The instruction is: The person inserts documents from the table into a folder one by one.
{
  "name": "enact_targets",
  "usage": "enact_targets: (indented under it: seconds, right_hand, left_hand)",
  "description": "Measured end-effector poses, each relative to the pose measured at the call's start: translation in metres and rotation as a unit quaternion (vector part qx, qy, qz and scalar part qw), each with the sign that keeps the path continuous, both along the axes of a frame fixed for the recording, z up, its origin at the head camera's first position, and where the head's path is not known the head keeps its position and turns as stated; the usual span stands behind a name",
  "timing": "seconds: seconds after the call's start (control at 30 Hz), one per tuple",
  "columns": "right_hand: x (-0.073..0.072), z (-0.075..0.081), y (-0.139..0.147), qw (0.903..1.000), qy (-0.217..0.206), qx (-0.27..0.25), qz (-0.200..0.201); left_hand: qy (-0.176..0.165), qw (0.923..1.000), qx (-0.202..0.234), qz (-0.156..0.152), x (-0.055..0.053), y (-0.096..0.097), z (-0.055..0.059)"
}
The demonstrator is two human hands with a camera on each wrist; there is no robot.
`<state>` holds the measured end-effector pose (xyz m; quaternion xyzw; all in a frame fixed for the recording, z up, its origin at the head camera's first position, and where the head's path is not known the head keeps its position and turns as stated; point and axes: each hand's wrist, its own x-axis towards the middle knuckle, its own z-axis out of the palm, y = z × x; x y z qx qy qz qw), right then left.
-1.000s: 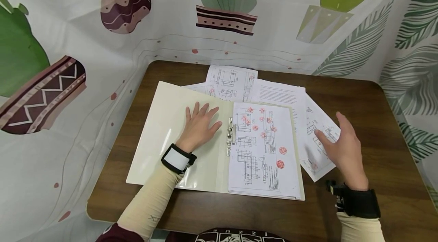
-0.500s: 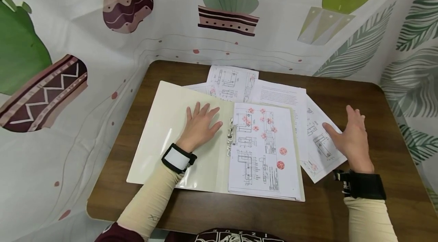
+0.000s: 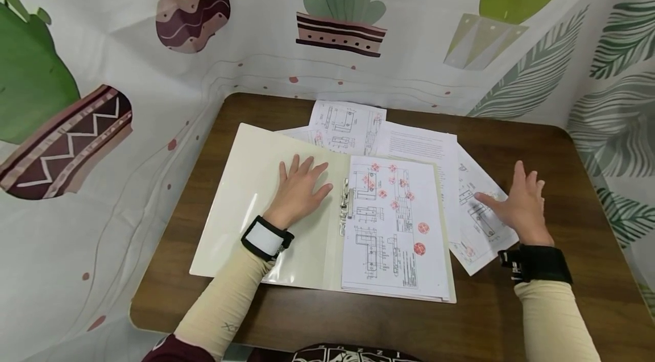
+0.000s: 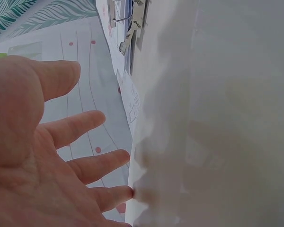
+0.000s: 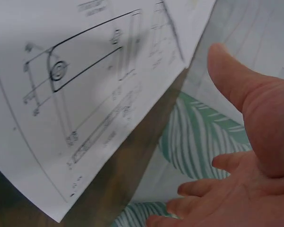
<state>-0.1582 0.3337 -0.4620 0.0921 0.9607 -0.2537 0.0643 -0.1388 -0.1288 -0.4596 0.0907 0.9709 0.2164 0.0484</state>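
An open cream ring binder lies on the table. My left hand rests on its left cover with the fingers spread; in the left wrist view, the little finger's side meets the cover. A metal clip runs along the spine. Punched drawings with red stamps lie in a stack on the binder's right side. Over the right edge of a loose drawing sheet hovers my right hand, thumb and fingers apart, holding nothing. The right wrist view shows a gap between that hand and the sheet.
Beyond the binder, more loose sheets lie partly under it, among them a drawing and a page of text. The brown wooden table has rounded corners. A cactus-print cloth hangs behind and at both sides.
Over the past second my right hand has moved slightly right and away from me, spreading its fingers more, then drifted a touch back left. My left hand and the binder stay put.
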Motion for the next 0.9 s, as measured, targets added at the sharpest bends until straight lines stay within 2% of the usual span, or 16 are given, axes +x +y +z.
enact_targets:
  seconds: [0.17,0.3,0.6,0.9]
  right_hand:
    - [-0.004,-0.006,0.001,0.9985,-0.050,-0.003,0.020]
    - [-0.006,-0.009,0.002,0.9969,-0.073,0.002,0.029]
    - [-0.006,-0.017,0.004,0.9959,-0.085,0.014,0.025]
    - [-0.006,-0.012,0.002,0.9936,-0.105,0.023,0.035]
  left_hand:
    - [-0.002,1.0000,-0.001,0.001,0.001,0.000,-0.001]
    - [0.002,1.0000,0.000,0.000,0.002,0.000,-0.001]
    - [0.010,0.9999,-0.004,-0.001,0.002,0.000,-0.002]
    - [0.010,1.0000,0.000,0.001,0.001,-0.001,-0.002]
